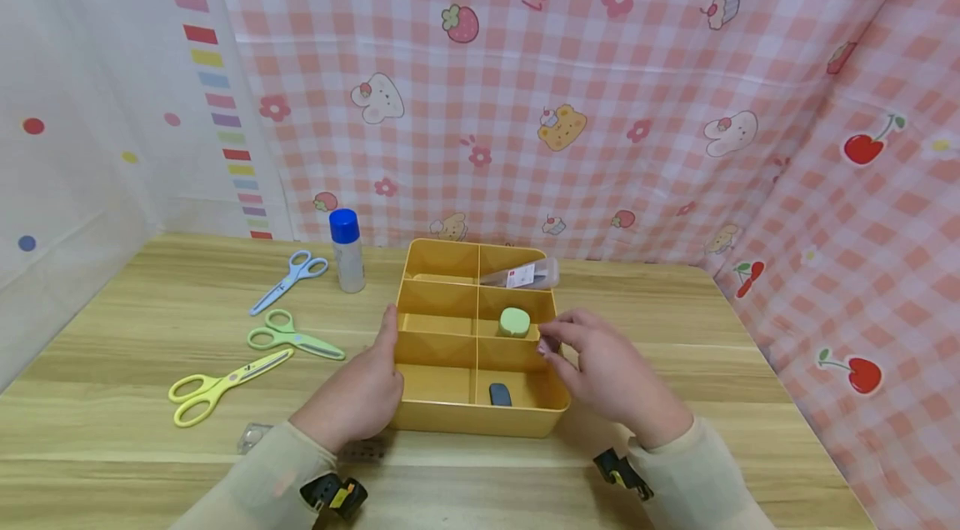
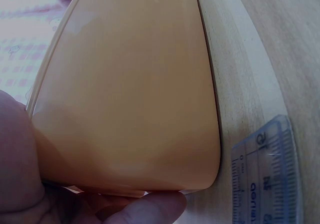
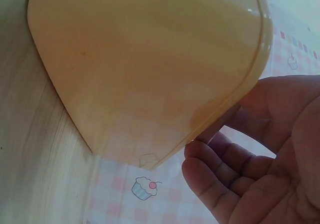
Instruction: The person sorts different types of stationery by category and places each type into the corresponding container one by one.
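Observation:
A yellow six-compartment organizer box [image 1: 472, 420] stands in the middle of the table. My left hand [image 1: 360, 388] rests against its left wall near the front corner, and the wall fills much of the left wrist view. At the right rim, my right hand [image 1: 611, 367] pinches a small pinkish thing [image 1: 548, 345] between thumb and fingers; its kind is too small to tell. In the right wrist view the box wall hides it, beside the right hand [image 3: 260, 154]. A green rounded item [image 1: 514, 322] sits in the middle right compartment, a dark blue-grey one [image 1: 500, 394] in the front right.
A clear labelled packet [image 1: 525, 274] leans in the back right compartment. Left of the box are a blue-capped bottle [image 1: 348, 255], blue scissors [image 1: 288, 282], green scissors [image 1: 296, 337] and yellow scissors [image 1: 225, 384]. A clear ruler [image 2: 267, 179] lies under my left forearm.

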### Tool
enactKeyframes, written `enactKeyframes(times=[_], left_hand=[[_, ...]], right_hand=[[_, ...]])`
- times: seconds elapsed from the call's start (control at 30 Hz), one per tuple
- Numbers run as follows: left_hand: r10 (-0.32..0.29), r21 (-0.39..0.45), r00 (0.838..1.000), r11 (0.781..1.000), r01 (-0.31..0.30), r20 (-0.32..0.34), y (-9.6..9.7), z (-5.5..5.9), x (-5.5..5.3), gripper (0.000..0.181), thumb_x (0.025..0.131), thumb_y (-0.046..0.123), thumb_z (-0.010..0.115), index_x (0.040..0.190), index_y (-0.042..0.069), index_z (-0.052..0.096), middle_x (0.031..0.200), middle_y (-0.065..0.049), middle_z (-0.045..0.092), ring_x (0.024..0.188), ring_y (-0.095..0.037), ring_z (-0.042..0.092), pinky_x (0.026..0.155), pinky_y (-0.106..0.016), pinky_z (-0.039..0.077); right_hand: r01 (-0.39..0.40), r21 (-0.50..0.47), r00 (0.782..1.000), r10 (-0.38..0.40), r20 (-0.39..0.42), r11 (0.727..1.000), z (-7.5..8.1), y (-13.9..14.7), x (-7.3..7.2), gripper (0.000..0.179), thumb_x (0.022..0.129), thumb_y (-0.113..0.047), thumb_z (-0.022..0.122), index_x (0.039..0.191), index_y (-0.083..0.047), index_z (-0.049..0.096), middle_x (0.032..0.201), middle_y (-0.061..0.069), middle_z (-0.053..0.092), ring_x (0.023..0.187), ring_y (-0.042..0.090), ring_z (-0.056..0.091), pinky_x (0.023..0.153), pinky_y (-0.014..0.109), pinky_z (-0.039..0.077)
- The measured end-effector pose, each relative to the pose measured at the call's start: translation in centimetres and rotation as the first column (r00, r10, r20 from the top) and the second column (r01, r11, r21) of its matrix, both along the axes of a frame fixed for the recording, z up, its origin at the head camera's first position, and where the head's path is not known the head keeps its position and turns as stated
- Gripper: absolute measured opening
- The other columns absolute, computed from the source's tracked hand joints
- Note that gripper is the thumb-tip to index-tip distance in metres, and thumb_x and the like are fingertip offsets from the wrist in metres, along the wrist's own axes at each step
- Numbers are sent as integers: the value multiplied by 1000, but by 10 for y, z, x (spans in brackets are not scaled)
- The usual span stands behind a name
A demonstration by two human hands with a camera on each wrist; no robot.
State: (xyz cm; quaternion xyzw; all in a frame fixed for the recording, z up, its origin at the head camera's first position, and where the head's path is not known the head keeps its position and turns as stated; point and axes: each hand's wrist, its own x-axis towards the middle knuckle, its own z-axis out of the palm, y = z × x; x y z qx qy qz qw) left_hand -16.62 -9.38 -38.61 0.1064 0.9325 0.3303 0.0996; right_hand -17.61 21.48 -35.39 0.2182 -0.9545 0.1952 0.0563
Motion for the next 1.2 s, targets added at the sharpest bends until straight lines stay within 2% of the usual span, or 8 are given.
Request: enactKeyframes(times=[0.27,0.47,0.77,1.07,1.2], left_hand=[[0,-1,1000,1000,0,1,0,0,1,82,104,5,41,167,0,-11,156,-34,47,110,-27,70,101,-54,57],[3,4,1000,1000,-3,6,0,0,1,82,104,4,41,167,1,-10,154,-34,49,101,-25,70,94,-51,59],[4,0,1000,1000,-4,6,0,0,1,81,104,5,41,167,1,-11,153,-34,50,103,-26,70,95,-52,59],[-1,12,1000,1000,1,7,-1,0,0,82,104,4,42,167,2,-11,154,-34,49,99,-25,70,89,-49,60],[7,10,1000,1000,-7,14,0,0,1,82,104,5,41,167,2,-11,156,-33,48,103,-25,70,94,-51,59]], right_hand=[[-19,19,1000,18,24,1000,0,-2,2,32,98,-13,73,129,-3,73,117,2,68,102,17,65,96,43,59],[-36,28,999,36,28,999,1,-5,3,32,98,-13,74,129,-5,74,118,2,69,101,15,64,94,41,60],[-45,49,999,45,17,998,0,-9,5,29,96,-13,76,125,-9,76,117,-1,69,104,14,65,96,40,60],[-114,82,993,117,-27,990,-2,-13,8,27,95,-11,77,122,-7,76,117,0,69,103,14,67,92,37,61],[-124,92,991,128,-29,988,-3,-14,9,27,94,-9,78,121,-8,77,116,0,70,103,14,66,92,37,61]])
